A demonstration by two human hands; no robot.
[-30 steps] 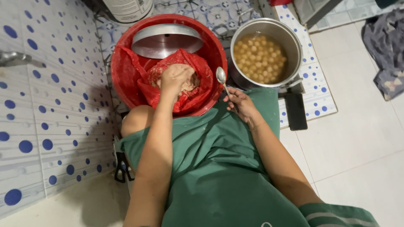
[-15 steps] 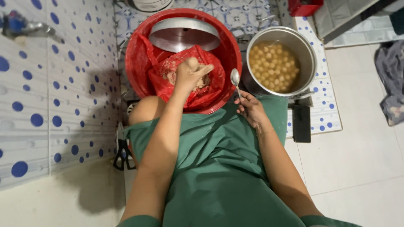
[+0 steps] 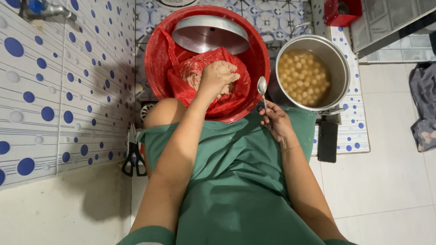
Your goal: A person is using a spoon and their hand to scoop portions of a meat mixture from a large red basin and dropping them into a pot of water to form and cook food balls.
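My left hand (image 3: 218, 77) is sunk into a pale, pasty mixture (image 3: 193, 75) inside a red plastic bag (image 3: 231, 97), fingers closed on a lump of it. The bag lies in a big red basin (image 3: 156, 54), and a round metal lid (image 3: 209, 34) rests in the basin behind the bag. My right hand (image 3: 276, 121) holds a metal spoon (image 3: 262, 88) upright, bowl up, between the basin and a steel pot (image 3: 341, 68). The pot holds several pale round balls (image 3: 303, 77) in liquid. I sit low on the floor in a green garment (image 3: 236, 181).
A wall of white tiles with blue dots (image 3: 59, 100) runs along the left, with a tap (image 3: 45, 9) at the top. Black scissors (image 3: 133, 159) lie by my left knee. A dark flat object (image 3: 328, 141) lies below the pot, a red box (image 3: 343, 11) at top right, grey cloth (image 3: 424, 109) at far right.
My left hand stays in the mixture, kneading and gathering a lump. The right hand keeps the spoon upright in about the same place. The camera view has shifted slightly.
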